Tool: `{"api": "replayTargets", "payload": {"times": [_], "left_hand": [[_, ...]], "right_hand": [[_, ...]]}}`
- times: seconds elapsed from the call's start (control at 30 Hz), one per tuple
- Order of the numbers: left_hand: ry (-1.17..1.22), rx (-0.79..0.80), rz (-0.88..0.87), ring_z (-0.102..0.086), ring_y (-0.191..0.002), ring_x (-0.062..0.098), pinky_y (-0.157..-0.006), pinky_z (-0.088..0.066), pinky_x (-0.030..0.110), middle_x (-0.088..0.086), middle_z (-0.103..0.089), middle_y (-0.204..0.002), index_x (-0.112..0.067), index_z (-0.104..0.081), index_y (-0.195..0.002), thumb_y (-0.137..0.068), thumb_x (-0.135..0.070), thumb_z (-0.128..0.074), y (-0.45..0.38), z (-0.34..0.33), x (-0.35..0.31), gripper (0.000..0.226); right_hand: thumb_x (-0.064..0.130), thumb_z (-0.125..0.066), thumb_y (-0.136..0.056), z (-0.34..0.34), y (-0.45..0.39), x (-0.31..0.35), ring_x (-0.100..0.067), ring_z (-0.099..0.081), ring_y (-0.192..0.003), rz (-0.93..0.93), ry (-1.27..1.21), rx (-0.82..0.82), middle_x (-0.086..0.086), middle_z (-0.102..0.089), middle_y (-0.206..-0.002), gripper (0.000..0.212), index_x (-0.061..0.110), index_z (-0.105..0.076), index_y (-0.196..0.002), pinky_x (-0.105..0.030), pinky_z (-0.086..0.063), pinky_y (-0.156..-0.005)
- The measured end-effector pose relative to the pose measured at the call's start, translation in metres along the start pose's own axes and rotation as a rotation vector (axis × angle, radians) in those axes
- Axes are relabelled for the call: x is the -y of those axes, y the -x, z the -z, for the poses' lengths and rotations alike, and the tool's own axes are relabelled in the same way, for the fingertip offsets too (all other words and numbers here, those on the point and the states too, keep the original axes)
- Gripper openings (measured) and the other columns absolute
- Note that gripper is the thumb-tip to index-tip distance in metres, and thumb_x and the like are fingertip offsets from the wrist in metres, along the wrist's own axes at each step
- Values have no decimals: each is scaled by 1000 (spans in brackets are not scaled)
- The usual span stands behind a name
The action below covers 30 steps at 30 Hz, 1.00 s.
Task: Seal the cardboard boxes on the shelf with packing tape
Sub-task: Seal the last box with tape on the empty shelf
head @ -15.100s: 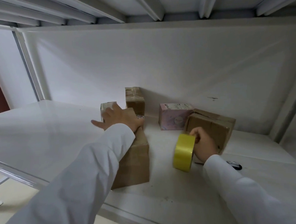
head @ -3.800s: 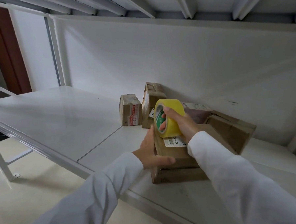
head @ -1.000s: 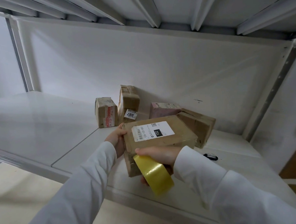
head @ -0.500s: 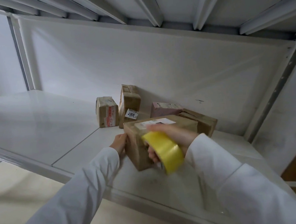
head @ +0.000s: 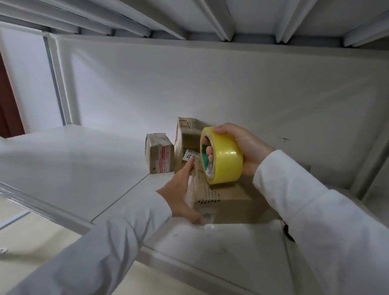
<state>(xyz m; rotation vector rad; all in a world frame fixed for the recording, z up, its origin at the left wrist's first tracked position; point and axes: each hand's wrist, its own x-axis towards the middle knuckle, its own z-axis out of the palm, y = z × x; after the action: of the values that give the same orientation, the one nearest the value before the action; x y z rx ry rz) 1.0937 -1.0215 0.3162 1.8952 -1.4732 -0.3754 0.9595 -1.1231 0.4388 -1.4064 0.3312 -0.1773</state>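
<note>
Cardboard box (head: pixel 228 204), brown and plain, sits near the front edge of a white metal shelf (head: pixel 61 167), with one upper flap standing up so its corrugated edge shows. The shelf surface is glossy and scuffed with small dark marks in front of the box; a seam runs across it just left of the box. A white back panel rises behind, and the ribbed underside of the next shelf level spans overhead. To the far left stand a white upright post and a dark reddish-brown door or panel; pale flooring shows below the shelf edge.

Two smaller taped boxes stand toward the back: a squat parcel (head: pixel 159 156) with red-printed tape, and just right of it a taller parcel (head: pixel 186 145) bearing a white numbered label, leaning near the back panel.

The left hand (head: pixel 180 193) lies against the left side of the cardboard box, its fingers (head: pixel 189 170) straight and together along the raised flap, thumb down by the lower front corner. The right hand (head: pixel 241 147) grips a roll of yellow packing tape (head: pixel 223 157) just above the box, fingers hooked through the green-lined core and thumb curled over the top of the roll. Both arms wear white sleeves.
</note>
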Motion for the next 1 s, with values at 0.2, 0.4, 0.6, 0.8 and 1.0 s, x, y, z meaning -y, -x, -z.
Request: {"api": "replayTargets", "payload": {"times": [0.2,0.4,0.6,0.8,1.0], "left_hand": [[-28,-248,28,-40,-128,16,-108,-36,41,-4,-38,-139,-22,-13,-144,-34,-76,-68,-10,-13,1,134],[-42,-353,204,-48,-115,19,-100,-41,46,-6,-41,-119,-21,-26,-132,-26,-70,-62,-20,-5,7,123],[-147,-322,295,-42,-122,19,-103,-38,47,-4,-42,-129,-22,-25,-137,-23,-72,-64,-33,-5,-2,131],[-83,-316,379,-46,-120,22,-101,-41,46,0,-45,-124,-17,-28,-135,-18,-72,-71,-40,-4,-4,136],[12,-266,512,-46,-117,25,-101,-43,43,6,-45,-124,-9,-24,-134,-42,-55,-87,-43,-1,0,121]], "right_hand": [[30,-50,-89,5,3,1,-17,-60,-49,-101,-9,22,-8,-63,-61,27,5,-59,-84,-23,-53,-56],[32,-45,-93,1,8,-6,-18,-59,-45,-308,216,27,-10,-62,-57,34,3,-58,-80,-21,-52,-49],[36,-46,-91,17,15,-18,-18,-61,-48,-380,221,-16,-10,-64,-59,38,1,-60,-82,-25,-53,-55],[36,-35,-95,20,15,-26,-17,-58,-40,-462,250,1,-9,-60,-52,45,1,-55,-75,-20,-50,-47],[39,-42,-94,32,5,-63,-21,-61,-47,-553,327,-124,-12,-64,-59,42,0,-58,-90,-25,-50,-54]]}}
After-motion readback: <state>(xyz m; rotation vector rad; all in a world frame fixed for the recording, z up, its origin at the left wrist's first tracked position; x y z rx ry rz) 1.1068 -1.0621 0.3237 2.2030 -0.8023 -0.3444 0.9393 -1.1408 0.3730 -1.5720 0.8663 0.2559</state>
